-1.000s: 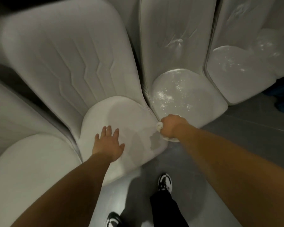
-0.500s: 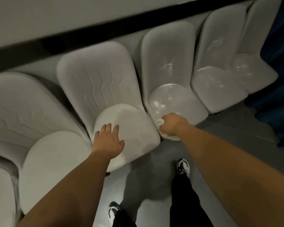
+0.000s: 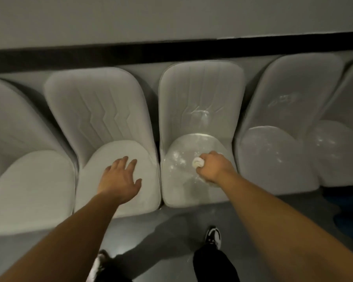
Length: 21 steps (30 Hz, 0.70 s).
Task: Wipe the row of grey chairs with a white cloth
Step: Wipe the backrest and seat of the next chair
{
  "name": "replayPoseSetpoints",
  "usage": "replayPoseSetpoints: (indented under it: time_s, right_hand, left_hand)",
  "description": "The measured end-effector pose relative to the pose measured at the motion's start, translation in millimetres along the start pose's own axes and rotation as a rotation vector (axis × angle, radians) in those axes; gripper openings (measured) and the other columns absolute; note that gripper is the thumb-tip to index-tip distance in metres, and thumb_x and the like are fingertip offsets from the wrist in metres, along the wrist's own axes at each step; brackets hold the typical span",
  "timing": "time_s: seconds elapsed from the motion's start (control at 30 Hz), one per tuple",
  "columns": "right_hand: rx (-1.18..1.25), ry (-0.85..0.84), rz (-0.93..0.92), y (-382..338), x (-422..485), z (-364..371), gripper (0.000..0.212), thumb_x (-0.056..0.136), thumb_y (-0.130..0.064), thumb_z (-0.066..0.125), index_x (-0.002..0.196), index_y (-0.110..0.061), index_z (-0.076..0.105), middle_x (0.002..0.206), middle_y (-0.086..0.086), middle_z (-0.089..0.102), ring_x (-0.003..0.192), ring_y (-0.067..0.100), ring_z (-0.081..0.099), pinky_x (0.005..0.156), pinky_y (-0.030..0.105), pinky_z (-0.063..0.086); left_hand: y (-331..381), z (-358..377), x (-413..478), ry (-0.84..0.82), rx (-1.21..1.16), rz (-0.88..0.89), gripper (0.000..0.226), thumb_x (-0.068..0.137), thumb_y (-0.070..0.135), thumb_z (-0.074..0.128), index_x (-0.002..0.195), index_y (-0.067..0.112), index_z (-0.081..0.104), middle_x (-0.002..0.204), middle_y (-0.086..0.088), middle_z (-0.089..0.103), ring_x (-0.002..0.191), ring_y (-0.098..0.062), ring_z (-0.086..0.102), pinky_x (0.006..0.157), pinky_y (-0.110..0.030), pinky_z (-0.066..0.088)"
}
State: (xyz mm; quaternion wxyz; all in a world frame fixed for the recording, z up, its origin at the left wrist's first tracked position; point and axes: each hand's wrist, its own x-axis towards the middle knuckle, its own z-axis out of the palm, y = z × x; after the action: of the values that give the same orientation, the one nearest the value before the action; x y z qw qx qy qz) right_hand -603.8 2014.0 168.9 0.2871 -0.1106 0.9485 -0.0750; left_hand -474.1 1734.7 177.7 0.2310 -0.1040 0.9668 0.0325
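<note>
A row of grey padded chairs runs left to right along the wall. My right hand (image 3: 213,166) grips a bunched white cloth (image 3: 198,162) and presses it on the seat of the middle chair (image 3: 183,186), whose surface shows shiny wet streaks. My left hand (image 3: 119,179) lies flat with spread fingers on the dry seat of the chair to its left (image 3: 102,159). The two chairs to the right (image 3: 273,159) also show shiny smears on seat and backrest.
A grey wall with a black strip (image 3: 171,53) runs behind the backrests. Another grey chair (image 3: 29,186) stands at far left. My feet in black-and-white shoes (image 3: 213,236) stand on the grey floor in front of the seats.
My right hand with the cloth has moved from the front left edge of the middle seat onto its centre. The view has pulled back and levelled. My left hand stays flat on the neighbouring seat.
</note>
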Motion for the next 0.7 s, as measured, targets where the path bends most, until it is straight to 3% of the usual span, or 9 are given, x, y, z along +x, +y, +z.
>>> replayPoseSetpoints:
  time_s: [0.13, 0.33, 0.5, 0.7]
  right_hand:
    - [0.065, 0.016, -0.088, 46, 37, -11, 0.041, 0.088, -0.046, 0.056, 0.126, -0.031, 0.059, 0.126, 0.003, 0.052, 0.113, 0.028, 0.052, 0.091, 0.036, 0.046]
    - [0.093, 0.022, -0.18, 69, 73, 5, 0.038, 0.087, -0.046, 0.053, 0.123, -0.035, 0.059, 0.122, -0.004, 0.052, 0.112, 0.023, 0.048, 0.091, 0.039, 0.048]
    - [0.099, 0.059, -0.237, 67, 108, 38, 0.039, 0.089, -0.046, 0.054, 0.126, -0.038, 0.057, 0.127, -0.005, 0.051, 0.119, 0.023, 0.046, 0.095, 0.038, 0.047]
    - [0.064, 0.143, -0.307, 60, 174, 100, 0.039, 0.091, -0.048, 0.055, 0.13, -0.039, 0.054, 0.132, -0.009, 0.048, 0.123, 0.025, 0.043, 0.094, 0.035, 0.046]
  left_hand:
    - [71, -8, 15, 0.015, 0.073, 0.063, 0.074, 0.1, 0.059, 0.035, 0.162, 0.027, 0.012, 0.17, -0.005, 0.011, 0.156, -0.026, 0.01, 0.125, -0.043, 0.014]
    - [114, 3, 64, 0.076, -0.016, -0.001, 0.074, 0.099, 0.062, 0.037, 0.161, 0.028, 0.016, 0.169, -0.004, 0.016, 0.155, -0.026, 0.011, 0.126, -0.045, 0.016]
    - [106, 53, 92, 0.028, -0.006, -0.012, 0.075, 0.098, 0.063, 0.033, 0.161, 0.028, 0.013, 0.169, -0.005, 0.014, 0.156, -0.026, 0.009, 0.126, -0.045, 0.013]
    - [72, 130, 151, 0.082, -0.023, -0.038, 0.076, 0.098, 0.067, 0.028, 0.162, 0.029, 0.012, 0.17, -0.005, 0.012, 0.156, -0.026, 0.007, 0.127, -0.044, 0.011]
